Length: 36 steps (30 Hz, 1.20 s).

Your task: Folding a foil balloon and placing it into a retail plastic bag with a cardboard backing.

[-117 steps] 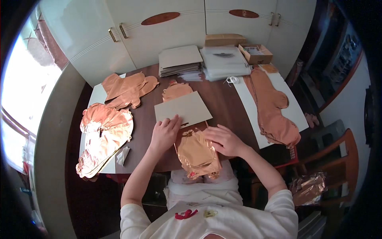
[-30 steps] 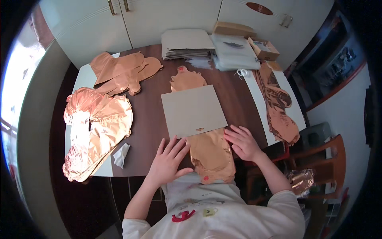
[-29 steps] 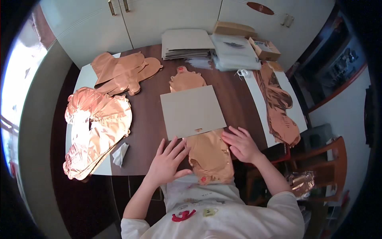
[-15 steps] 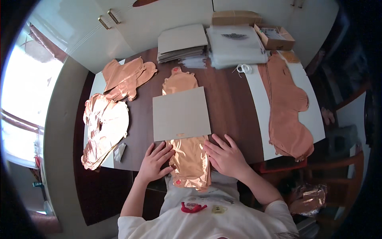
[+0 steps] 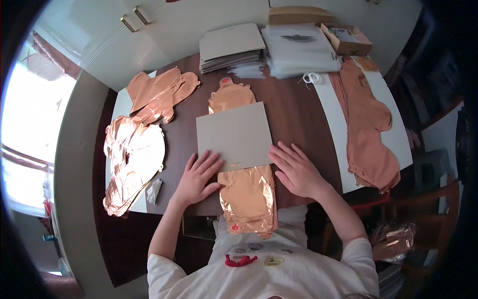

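A grey cardboard sheet [image 5: 234,134] lies flat across the middle of a rose-gold foil balloon stack [image 5: 247,197]. The stack's far end shows beyond the sheet, and its near end hangs over the table edge towards my shirt. My left hand [image 5: 199,177] lies with fingers spread, its fingertips on the sheet's lower left corner. At the sheet's right edge rests my right hand [image 5: 296,169], fingers stretched out and touching the cardboard. Neither hand grips anything. What lies beneath the sheet is hidden.
More foil balloons lie at the left, a shiny pile [image 5: 134,159] and a flat pile [image 5: 162,94]. Another long stack [image 5: 368,129] lies right. At the back stand stacked cardboard sheets [image 5: 231,45], clear plastic bags [image 5: 298,52], a small box [image 5: 346,40] and white string [image 5: 312,78].
Both hands have moved away from me, from the foil beside the sheet's near edge up to the cardboard's sides. The whole view has shifted slightly.
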{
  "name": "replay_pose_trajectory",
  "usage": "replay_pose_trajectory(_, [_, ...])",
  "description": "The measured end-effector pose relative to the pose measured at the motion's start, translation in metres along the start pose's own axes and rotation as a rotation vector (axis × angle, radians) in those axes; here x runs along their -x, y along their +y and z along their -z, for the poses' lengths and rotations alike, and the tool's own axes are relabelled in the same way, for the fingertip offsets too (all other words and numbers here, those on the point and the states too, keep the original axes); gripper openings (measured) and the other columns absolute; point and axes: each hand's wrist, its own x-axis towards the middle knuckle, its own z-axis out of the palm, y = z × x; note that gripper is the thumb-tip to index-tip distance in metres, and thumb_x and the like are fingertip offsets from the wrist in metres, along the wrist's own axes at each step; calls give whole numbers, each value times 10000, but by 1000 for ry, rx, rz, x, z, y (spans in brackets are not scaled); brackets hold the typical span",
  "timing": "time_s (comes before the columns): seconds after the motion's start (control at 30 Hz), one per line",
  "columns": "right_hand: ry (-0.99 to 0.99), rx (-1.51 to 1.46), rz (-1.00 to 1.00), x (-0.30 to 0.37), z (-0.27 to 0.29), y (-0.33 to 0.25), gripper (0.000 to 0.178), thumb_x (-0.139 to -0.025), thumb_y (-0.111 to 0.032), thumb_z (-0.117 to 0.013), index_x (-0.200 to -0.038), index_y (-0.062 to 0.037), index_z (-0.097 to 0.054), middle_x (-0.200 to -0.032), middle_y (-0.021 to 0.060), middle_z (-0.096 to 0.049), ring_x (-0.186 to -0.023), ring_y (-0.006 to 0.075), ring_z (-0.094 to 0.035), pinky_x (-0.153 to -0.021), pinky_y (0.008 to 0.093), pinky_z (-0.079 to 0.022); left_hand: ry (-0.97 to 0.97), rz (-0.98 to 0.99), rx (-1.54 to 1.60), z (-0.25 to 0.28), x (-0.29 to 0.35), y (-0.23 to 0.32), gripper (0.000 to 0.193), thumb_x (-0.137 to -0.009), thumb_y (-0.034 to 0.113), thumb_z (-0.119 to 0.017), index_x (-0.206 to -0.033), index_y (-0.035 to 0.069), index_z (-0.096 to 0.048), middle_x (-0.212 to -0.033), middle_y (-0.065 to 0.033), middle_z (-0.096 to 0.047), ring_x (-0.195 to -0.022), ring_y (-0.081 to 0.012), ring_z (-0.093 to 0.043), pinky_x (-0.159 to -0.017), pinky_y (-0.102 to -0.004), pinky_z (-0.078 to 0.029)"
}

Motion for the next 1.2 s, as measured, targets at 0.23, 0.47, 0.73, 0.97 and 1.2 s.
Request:
replay_pose_trajectory(0.23, [-83, 67, 41, 0, -1, -2, 404, -906, -209, -507, -1285, -72, -511, -1380, 71, -462, -1330, 257, -357, -1112, 460, -233, -2, -81, -58, -3, 3, -1, 671, -855, 588, -470, -1378, 171, -430, -1452, -71, -371, -1379, -296, -267, -1117, -527, -154])
replay_pose_trajectory(0.47, [-58, 87, 17, 1, -3, -11, 371, -911, -214, -507, -1255, -75, -534, -1359, 73, -484, -1312, 253, -383, -1102, 459, -257, 39, -118, -92, -7, 4, -3, 708, -832, 631, -467, -1368, 169, -441, -1437, -69, -391, -1376, -296, -273, -1104, -551, -168])
replay_pose_trajectory(0.73, [-77, 91, 41, -5, -3, -7, 390, -889, -199, -511, -1262, -86, -530, -1362, 70, -480, -1311, 251, -386, -1101, 467, -263, 78, -136, -120, -10, 5, -5, 742, -815, 665, -453, -1371, 174, -437, -1436, -67, -391, -1376, -287, -274, -1104, -541, -174])
replay_pose_trajectory(0.97, [-128, 115, 45, -6, -2, -6, 455, -857, -207, -514, -1298, -93, -498, -1373, 67, -469, -1318, 242, -376, -1109, 489, -248, 14, -134, -67, -1, 7, 1, 827, -791, 693, -464, -1378, 112, -412, -1413, -89, -409, -1359, -272, -303, -1100, -546, -175])
replay_pose_trajectory(1.2, [-267, 162, 57, -2, 5, -7, 678, -773, -391, -599, -1346, -66, -439, -1432, 73, -394, -1357, 237, -313, -1131, 488, -197, -54, -167, -28, 3, 19, 11, 1098, -603, 765, -601, -1396, 46, -354, -1459, -146, -328, -1386, -282, -253, -1111, -542, -157])
